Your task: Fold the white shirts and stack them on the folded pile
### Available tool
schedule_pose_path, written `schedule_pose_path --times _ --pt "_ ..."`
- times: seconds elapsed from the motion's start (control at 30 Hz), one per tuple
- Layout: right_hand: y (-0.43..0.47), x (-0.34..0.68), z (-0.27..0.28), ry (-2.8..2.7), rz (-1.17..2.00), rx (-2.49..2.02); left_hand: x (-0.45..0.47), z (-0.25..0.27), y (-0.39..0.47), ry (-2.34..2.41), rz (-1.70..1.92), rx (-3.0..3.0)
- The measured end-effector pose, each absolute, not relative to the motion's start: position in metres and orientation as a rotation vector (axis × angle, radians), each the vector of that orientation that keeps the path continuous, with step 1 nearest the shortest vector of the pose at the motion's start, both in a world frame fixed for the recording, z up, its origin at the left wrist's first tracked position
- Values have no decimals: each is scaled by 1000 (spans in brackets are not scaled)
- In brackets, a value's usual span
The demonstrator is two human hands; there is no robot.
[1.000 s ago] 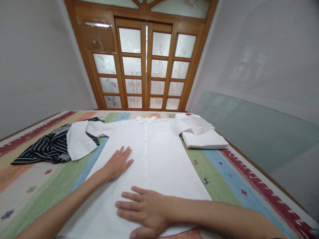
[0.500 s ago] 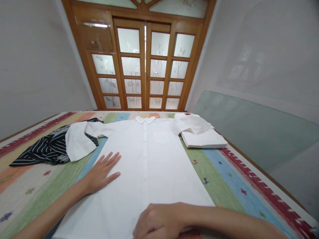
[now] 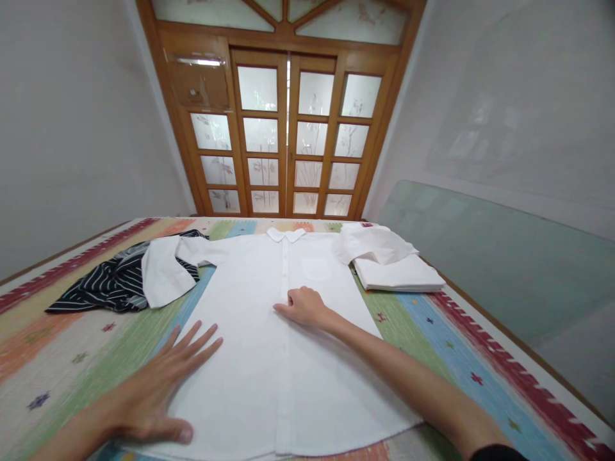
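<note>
A white short-sleeved shirt [image 3: 250, 358] with a collar lies flat, front up, its button strip running down the middle. My left hand [image 3: 175, 371] rests with fingers spread over the shirt's lower left side. Near the middle of the shirt, at the button strip, is my right hand [image 3: 303, 306]; its fingers are curled into a loose fist and the thumb points left. No cloth shows gathered in it. The left sleeve [image 3: 166, 272] lies over a black garment with white stripes [image 3: 106, 282]. The right sleeve reaches onto a folded white stack [image 3: 398, 272].
A striped, patterned cloth [image 3: 91, 346] covers the surface under the shirt. A greenish glass panel [image 3: 480, 256] leans at the wall on the right. Wooden doors with glass panes [image 3: 288, 137] stand beyond the far edge.
My right hand has moved from the near edge up to the middle of the shirt. My left hand has come back toward me, fingers still spread. The view has shifted slightly.
</note>
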State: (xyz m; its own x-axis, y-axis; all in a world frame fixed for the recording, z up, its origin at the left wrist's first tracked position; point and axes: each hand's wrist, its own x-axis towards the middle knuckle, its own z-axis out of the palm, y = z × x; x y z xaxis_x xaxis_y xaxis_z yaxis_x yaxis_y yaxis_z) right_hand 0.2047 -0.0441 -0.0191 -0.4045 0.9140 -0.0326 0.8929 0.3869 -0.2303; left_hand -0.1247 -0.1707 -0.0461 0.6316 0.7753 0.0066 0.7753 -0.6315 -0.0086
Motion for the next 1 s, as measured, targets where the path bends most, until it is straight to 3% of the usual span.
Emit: schedule_pose_path --times 0.27,0.43,0.5,0.7,1.0 --pt "-30 193 -22 -2497 404 -1767 -81 8 -146 -1729 -174 -2776" --pt "-25 201 -20 -2436 513 -1652 -22 4 -103 -1801 -333 -2879" --pt "-23 208 -22 -2352 663 -1573 -2 -5 -83 -1820 -419 -2920" --pt "-10 226 -42 -1912 1511 -1344 37 -22 -38 -1904 -624 -2979" --pt "-9 228 -47 -1761 1597 -1265 45 -19 -35 -1941 -525 -3054"
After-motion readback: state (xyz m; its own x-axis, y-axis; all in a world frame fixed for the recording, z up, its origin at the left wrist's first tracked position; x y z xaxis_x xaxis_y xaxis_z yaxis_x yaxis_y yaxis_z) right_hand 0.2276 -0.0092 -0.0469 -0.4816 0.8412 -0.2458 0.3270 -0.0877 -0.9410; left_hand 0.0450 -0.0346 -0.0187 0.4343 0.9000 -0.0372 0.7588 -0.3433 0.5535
